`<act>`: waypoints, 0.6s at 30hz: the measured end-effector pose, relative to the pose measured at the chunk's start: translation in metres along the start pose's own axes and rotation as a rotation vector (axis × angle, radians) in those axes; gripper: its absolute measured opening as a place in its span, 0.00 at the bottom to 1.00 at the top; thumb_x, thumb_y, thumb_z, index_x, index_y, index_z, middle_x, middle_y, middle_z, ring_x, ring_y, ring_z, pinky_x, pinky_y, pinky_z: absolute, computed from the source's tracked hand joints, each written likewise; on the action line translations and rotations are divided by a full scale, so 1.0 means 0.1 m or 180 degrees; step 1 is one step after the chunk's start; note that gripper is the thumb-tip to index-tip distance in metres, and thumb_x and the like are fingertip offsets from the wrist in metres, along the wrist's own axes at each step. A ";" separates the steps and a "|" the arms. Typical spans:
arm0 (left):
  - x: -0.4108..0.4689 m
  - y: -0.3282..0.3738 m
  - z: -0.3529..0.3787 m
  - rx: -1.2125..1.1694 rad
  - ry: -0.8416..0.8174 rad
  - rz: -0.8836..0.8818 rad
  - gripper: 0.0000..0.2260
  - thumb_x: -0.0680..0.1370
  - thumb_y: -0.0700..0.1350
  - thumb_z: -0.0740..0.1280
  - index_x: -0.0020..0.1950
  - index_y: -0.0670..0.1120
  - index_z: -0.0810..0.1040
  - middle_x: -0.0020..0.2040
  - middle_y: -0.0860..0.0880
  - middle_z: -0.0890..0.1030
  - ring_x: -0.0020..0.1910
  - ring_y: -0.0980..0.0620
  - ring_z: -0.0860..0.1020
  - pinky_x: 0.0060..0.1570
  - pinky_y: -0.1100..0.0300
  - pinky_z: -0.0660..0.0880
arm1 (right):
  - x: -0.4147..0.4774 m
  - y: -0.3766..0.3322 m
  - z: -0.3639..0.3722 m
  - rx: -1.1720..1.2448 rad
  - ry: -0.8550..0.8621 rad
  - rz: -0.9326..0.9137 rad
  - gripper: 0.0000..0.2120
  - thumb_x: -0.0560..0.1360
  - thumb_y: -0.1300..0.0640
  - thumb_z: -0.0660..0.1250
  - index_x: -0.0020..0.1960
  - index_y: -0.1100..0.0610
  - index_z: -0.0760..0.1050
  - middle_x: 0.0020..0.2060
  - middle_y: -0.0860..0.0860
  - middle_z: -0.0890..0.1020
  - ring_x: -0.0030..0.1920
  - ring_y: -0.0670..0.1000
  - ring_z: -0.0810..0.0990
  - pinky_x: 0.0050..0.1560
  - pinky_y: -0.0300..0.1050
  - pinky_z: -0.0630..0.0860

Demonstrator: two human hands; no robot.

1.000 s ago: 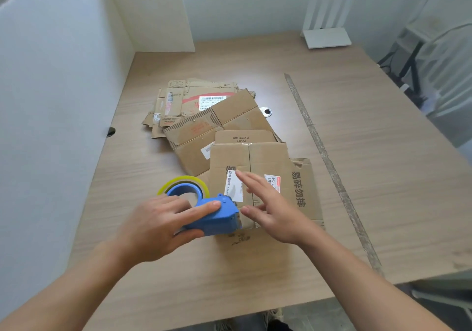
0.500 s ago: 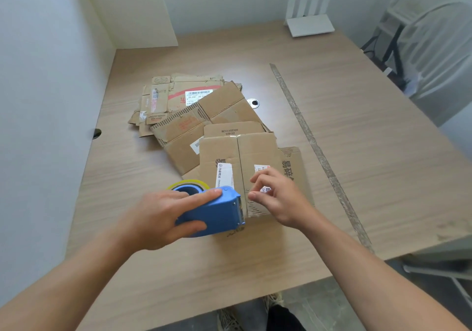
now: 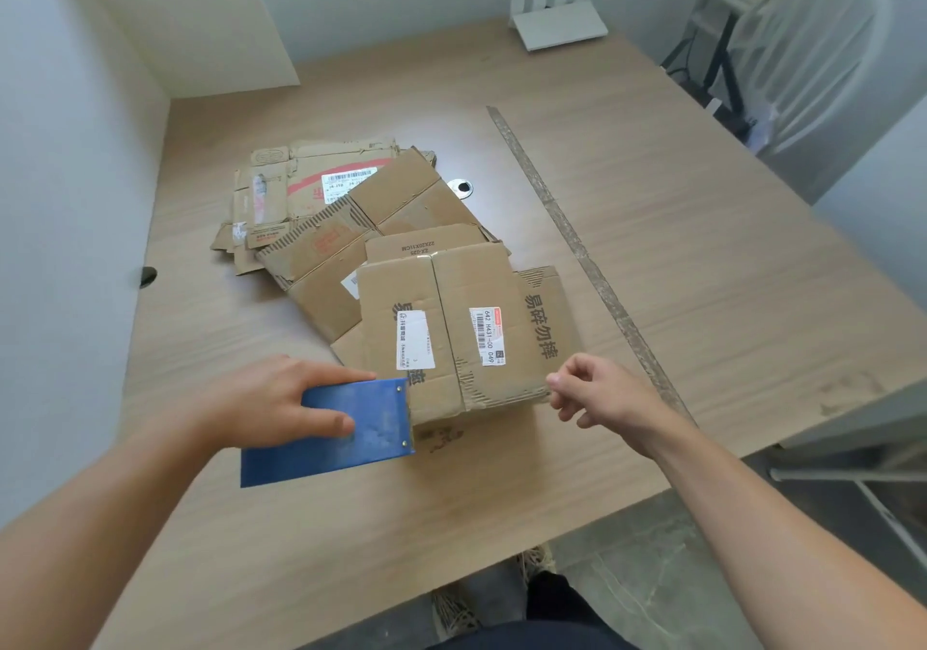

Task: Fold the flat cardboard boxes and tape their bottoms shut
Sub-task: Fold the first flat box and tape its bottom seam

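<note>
Hands: left hand (image 3: 266,399) grips tape dispenser (image 3: 361,429), now tilted; right hand (image 3: 607,393) withdrawn beside box (image 3: 451,328), curled, empty.

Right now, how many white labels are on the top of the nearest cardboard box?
2. One label lies left of the box seam; the other label lies right of it. Other faces are hidden.
</note>
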State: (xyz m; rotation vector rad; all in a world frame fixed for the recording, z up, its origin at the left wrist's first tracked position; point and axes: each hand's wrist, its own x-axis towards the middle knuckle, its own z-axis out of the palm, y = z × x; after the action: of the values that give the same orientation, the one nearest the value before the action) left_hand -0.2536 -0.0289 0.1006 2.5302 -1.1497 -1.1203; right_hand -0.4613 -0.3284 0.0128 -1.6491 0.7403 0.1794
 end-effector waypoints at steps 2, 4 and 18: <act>0.01 0.00 0.02 -0.0080 -0.0121 -0.0125 0.25 0.66 0.65 0.64 0.64 0.71 0.72 0.53 0.64 0.81 0.52 0.64 0.77 0.56 0.59 0.74 | 0.03 0.03 0.04 -0.0115 0.0068 -0.0007 0.09 0.79 0.55 0.67 0.42 0.56 0.73 0.32 0.48 0.82 0.32 0.46 0.78 0.35 0.41 0.73; 0.02 0.00 0.06 -0.0133 -0.0220 -0.0215 0.23 0.66 0.64 0.65 0.62 0.73 0.72 0.53 0.64 0.81 0.52 0.64 0.78 0.56 0.59 0.74 | 0.07 0.05 0.08 -0.0180 0.0139 0.0008 0.09 0.78 0.57 0.68 0.41 0.56 0.73 0.32 0.50 0.81 0.31 0.48 0.76 0.34 0.42 0.72; 0.18 -0.02 0.09 -0.0371 -0.0340 -0.0500 0.20 0.66 0.64 0.65 0.58 0.73 0.75 0.53 0.65 0.82 0.53 0.62 0.79 0.60 0.56 0.74 | 0.32 0.35 0.18 0.0800 0.0271 0.0029 0.07 0.78 0.60 0.69 0.53 0.57 0.73 0.30 0.49 0.78 0.31 0.48 0.74 0.35 0.43 0.73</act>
State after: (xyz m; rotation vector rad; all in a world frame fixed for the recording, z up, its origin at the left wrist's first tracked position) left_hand -0.2503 -0.0388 0.0832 2.5339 -0.8914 -1.3329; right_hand -0.4507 -0.3246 -0.0365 -1.4209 0.8011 0.0208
